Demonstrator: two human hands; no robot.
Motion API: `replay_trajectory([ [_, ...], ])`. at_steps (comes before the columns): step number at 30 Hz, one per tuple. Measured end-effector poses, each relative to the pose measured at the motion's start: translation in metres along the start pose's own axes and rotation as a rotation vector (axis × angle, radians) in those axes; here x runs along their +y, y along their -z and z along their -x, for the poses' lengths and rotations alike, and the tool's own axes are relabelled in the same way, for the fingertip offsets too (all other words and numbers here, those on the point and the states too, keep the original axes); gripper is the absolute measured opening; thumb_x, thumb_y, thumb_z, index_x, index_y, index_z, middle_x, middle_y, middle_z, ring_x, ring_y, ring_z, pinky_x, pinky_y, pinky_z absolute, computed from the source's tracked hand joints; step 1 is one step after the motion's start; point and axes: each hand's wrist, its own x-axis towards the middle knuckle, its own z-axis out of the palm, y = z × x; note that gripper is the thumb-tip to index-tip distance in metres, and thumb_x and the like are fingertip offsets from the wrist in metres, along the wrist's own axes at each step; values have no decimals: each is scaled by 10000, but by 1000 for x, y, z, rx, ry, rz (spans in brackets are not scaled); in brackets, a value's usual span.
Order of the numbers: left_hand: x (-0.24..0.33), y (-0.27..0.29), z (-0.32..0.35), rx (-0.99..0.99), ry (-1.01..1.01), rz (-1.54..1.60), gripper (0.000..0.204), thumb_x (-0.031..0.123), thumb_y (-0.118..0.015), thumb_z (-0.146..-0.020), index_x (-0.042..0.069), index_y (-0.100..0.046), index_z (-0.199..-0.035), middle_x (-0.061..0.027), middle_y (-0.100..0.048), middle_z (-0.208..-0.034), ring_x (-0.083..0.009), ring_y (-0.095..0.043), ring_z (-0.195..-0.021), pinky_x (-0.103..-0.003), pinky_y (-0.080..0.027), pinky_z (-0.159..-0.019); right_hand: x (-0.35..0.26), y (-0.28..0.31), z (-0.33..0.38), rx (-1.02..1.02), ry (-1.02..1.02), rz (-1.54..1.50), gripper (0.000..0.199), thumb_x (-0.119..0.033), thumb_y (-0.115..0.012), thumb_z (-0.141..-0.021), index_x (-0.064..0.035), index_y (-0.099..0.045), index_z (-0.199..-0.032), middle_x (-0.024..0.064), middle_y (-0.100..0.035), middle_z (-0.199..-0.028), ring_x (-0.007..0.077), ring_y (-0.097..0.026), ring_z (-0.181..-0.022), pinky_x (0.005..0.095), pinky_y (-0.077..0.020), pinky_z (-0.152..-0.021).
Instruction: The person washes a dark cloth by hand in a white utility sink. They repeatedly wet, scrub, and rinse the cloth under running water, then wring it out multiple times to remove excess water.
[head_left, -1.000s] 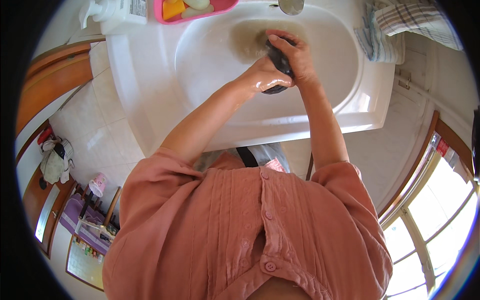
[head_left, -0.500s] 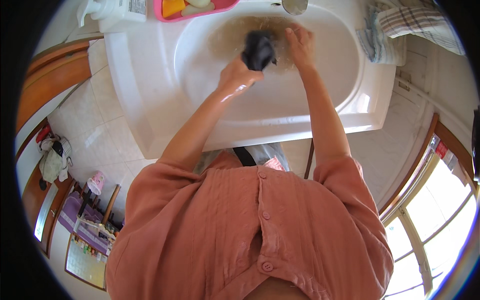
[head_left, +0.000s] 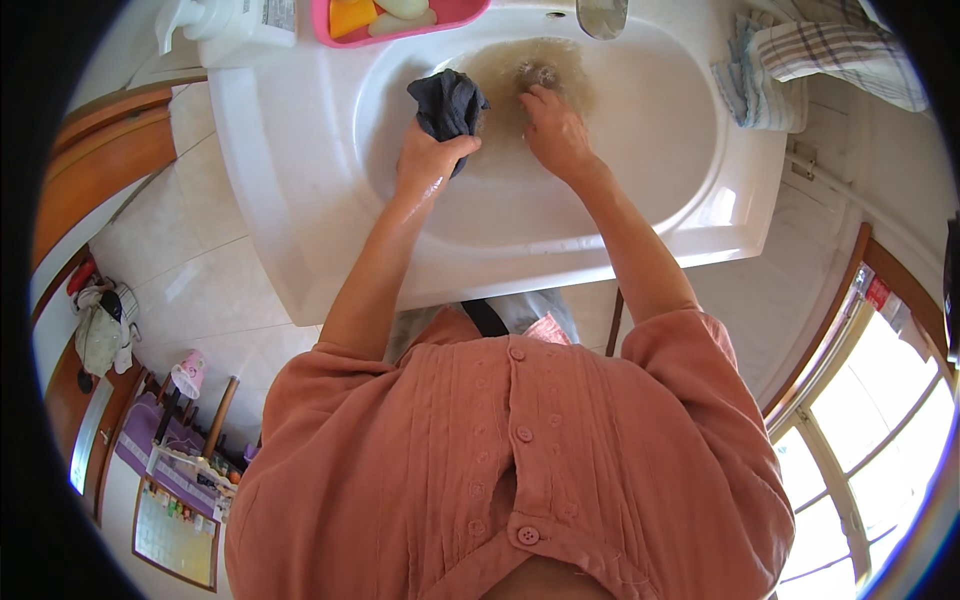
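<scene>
A white oval sink [head_left: 620,215] lies below me, with brownish water pooled near its drain [head_left: 540,72]. My left hand [head_left: 428,160] grips a dark grey wet cloth [head_left: 450,102], held up over the left side of the basin. My right hand [head_left: 555,130] reaches flat into the murky water, fingertips at the drain, holding nothing. A metal tap [head_left: 602,15] pokes in at the top edge above the basin.
A pink soap tray [head_left: 400,25] with yellow and pale soaps and a white pump bottle [head_left: 230,20] sit at the back left. A checked towel [head_left: 800,60] lies at the sink's right. Tiled floor, a wooden door frame and a window surround the sink.
Both hands were together on the cloth in the basin. Now my left hand has carried the cloth up and left, while my right hand has let go and reached to the drain.
</scene>
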Motion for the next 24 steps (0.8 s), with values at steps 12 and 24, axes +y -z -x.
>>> replay_trajectory([
  [12,-3,-1,-8,9,43,29,518,102,-773,-675,41,-622,-1166,-22,-650,-1027,-142,-589,-927,-287,-460,-852,-1,11,-6,-1,-152,-164,413,3,-568,-841,-77,-617,-1244,137,-574,-1319,356,-534,-1224,433,-456,-1017],
  [24,-39,-2,-37,-19,11,-189,534,123,-797,-668,38,-637,-1170,-31,-653,-1012,-151,-594,-933,-294,-456,-874,3,13,-2,-21,-75,63,387,31,-516,-896,-51,-593,-1266,72,-454,-1450,320,-484,-1286,445,-482,-1012],
])
